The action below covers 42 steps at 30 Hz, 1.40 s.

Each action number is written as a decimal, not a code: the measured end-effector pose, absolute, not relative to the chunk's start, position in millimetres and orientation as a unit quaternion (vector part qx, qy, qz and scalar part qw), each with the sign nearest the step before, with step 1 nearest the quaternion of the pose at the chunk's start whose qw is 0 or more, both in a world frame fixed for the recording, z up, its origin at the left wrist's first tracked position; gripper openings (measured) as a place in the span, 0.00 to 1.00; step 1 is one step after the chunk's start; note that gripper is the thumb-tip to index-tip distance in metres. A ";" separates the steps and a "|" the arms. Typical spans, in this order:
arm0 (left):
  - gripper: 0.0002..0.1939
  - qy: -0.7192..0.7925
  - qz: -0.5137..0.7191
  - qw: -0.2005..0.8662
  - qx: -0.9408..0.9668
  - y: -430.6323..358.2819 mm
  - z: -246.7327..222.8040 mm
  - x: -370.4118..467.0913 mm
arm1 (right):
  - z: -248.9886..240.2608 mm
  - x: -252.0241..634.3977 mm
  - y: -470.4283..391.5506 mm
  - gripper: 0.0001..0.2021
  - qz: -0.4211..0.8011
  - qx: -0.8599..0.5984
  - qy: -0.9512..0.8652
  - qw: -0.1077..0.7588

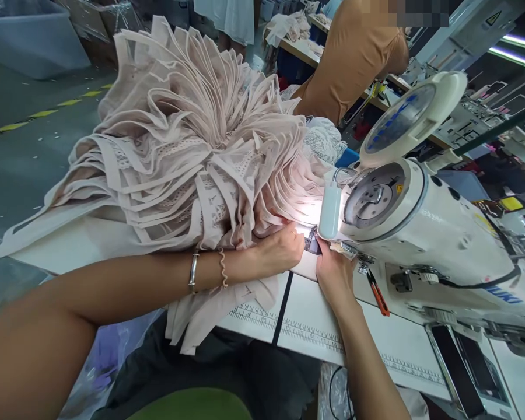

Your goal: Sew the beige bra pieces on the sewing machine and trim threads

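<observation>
My left hand (284, 249) is closed at the edge of the pale pink fabric (289, 189), just left of the needle area; the fold between its fingers is mostly hidden. The thumb of my right hand (336, 271) points towards the dark metal plate (311, 240) below the needle, and its other fingers are hidden beneath the head of the white sewing machine (441, 216). A lamp on the machine lights this spot brightly. Layered pieces with lace and sheer panels form a big heap (192, 134) beyond my left forearm, and some cloth (219, 309) hangs over the table's front edge.
Orange-handled thread snips (378, 294) lie right of my right hand. A phone (457, 370) rests at the table's right front. Ruler marks run along the front edge (306, 335). Behind the machine stands a person in brown clothing (350, 58). A grey bin (30, 44) is far left.
</observation>
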<state>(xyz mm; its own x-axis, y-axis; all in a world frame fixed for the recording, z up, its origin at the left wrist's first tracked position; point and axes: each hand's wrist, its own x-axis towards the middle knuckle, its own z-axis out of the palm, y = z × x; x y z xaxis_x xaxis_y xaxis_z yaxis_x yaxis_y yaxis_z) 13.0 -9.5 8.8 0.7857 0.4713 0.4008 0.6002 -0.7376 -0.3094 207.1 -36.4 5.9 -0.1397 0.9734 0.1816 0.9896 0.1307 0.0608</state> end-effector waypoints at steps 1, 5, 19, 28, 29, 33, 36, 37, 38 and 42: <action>0.13 -0.306 -0.157 0.188 -0.920 -6.2 9.4 13.4 | 7.2 205.7 -37.7 0.24 -0.093 -0.649 -0.753 0.053; 0.14 -0.341 -0.182 0.004 -0.922 14.5 7.0 15.1 | 9.0 201.5 -43.7 0.21 -0.133 -0.618 -0.774 0.041; 0.17 -0.305 -0.183 -0.083 -0.931 25.4 5.1 14.6 | 2.3 208.7 -45.7 0.25 -0.192 -0.587 -0.784 0.060; 0.16 -0.318 -0.172 -0.051 -0.931 23.3 -0.1 14.4 | -0.4 209.4 -47.3 0.28 -0.119 -0.621 -0.773 0.049; 0.16 -0.321 -0.173 -0.050 -0.930 23.1 -0.8 14.7 | -0.3 209.1 -47.3 0.28 -0.112 -0.623 -0.773 0.045; 0.15 -0.320 -0.195 -0.046 -0.926 23.7 -3.9 16.5 | 1.9 207.7 -47.1 0.29 -0.099 -0.626 -0.773 0.020; 0.15 -0.322 -0.204 -0.046 -0.924 24.2 -5.8 17.2 | 4.2 207.1 -46.8 0.29 -0.106 -0.615 -0.781 0.007; 0.15 -0.323 -0.204 -0.045 -0.923 24.2 -6.3 17.3 | 4.8 206.9 -46.7 0.29 -0.109 -0.611 -0.784 0.004; 0.15 -0.323 -0.203 -0.043 -0.923 24.2 -6.7 17.3 | 5.2 206.7 -46.7 0.30 -0.112 -0.608 -0.786 0.001; 0.16 -0.324 -0.205 -0.038 -0.923 23.3 -6.6 16.7 | 5.3 205.6 -46.6 0.31 -0.114 -0.600 -0.792 -0.009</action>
<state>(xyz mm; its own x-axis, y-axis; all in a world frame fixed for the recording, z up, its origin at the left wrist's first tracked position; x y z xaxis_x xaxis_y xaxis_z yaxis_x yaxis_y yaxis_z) 16.7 23.3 -6.6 0.7062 0.6131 0.3540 0.5823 -0.7874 0.2022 205.6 -46.6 5.3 -0.2804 0.9519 0.1236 0.9480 0.2545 0.1912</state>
